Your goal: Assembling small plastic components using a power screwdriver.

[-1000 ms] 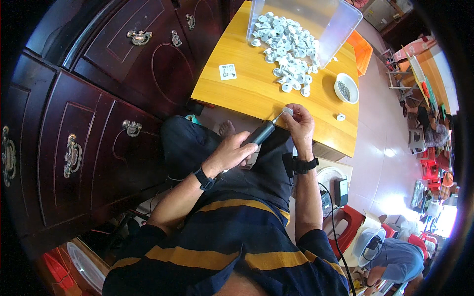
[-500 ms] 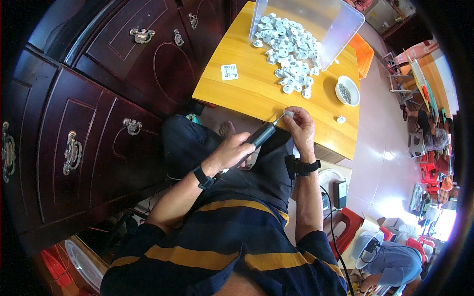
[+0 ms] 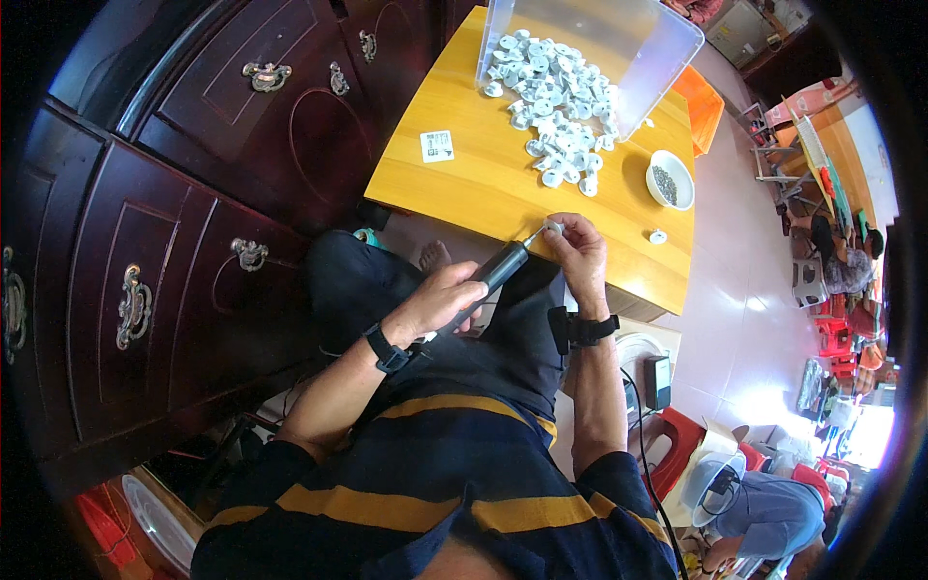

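My left hand (image 3: 441, 302) is wrapped round a black electric screwdriver (image 3: 503, 267), whose thin bit slants up to the right. At the bit's tip, a small white plastic part (image 3: 553, 227) is pinched between the fingertips of my right hand (image 3: 580, 253), above the table's front edge. Bit and part meet or nearly meet; the exact contact is too small to tell. A heap of similar white plastic parts (image 3: 561, 106) spills from a clear plastic bin (image 3: 646, 82) lying on its side. To the right stands a white bowl (image 3: 682, 181) of small metal screws (image 3: 665, 184).
One loose white part (image 3: 657, 236) lies near the right edge of the wooden table (image 3: 464, 188). A printed white card (image 3: 437, 146) is at its left. Dark wooden drawers (image 3: 193, 261) stand close on my left. An orange crate (image 3: 700, 108) sits behind the table. Other people are in the background.
The view has shifted slightly, so the table and heap appear a little to the left. Both hands keep their holds, with the screwdriver bit still at the white part.
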Demonstrator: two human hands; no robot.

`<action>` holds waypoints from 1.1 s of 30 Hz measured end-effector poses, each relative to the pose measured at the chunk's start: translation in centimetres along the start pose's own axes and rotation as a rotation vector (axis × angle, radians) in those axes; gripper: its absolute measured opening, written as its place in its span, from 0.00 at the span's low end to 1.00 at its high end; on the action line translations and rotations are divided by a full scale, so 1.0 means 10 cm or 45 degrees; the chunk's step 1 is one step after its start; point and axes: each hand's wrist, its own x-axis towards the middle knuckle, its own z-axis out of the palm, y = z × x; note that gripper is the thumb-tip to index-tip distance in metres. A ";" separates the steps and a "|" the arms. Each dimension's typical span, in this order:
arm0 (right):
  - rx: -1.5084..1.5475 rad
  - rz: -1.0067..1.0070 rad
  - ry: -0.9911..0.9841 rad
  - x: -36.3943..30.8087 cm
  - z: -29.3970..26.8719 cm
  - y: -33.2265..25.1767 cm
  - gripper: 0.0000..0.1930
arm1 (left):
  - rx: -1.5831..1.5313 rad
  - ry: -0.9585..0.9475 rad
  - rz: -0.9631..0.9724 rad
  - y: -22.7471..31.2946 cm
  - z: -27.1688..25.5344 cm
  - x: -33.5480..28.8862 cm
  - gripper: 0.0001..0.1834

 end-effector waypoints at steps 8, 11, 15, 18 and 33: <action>0.025 0.038 0.004 0.00 -0.01 -0.01 0.10 | 0.009 -0.067 -0.006 -0.03 -0.04 0.04 0.13; 0.025 0.040 -0.003 0.01 0.00 -0.02 0.10 | 0.001 -0.056 -0.033 -0.01 -0.04 0.05 0.13; 0.017 0.041 0.000 0.00 0.00 -0.03 0.10 | 0.058 -0.047 -0.025 -0.01 -0.05 0.06 0.14; 0.028 0.034 -0.003 0.01 -0.01 -0.02 0.10 | 0.077 -0.045 -0.014 -0.01 -0.06 0.08 0.14; 0.025 0.084 -0.034 0.01 -0.02 -0.01 0.09 | 0.101 -0.051 -0.003 -0.03 -0.08 0.12 0.14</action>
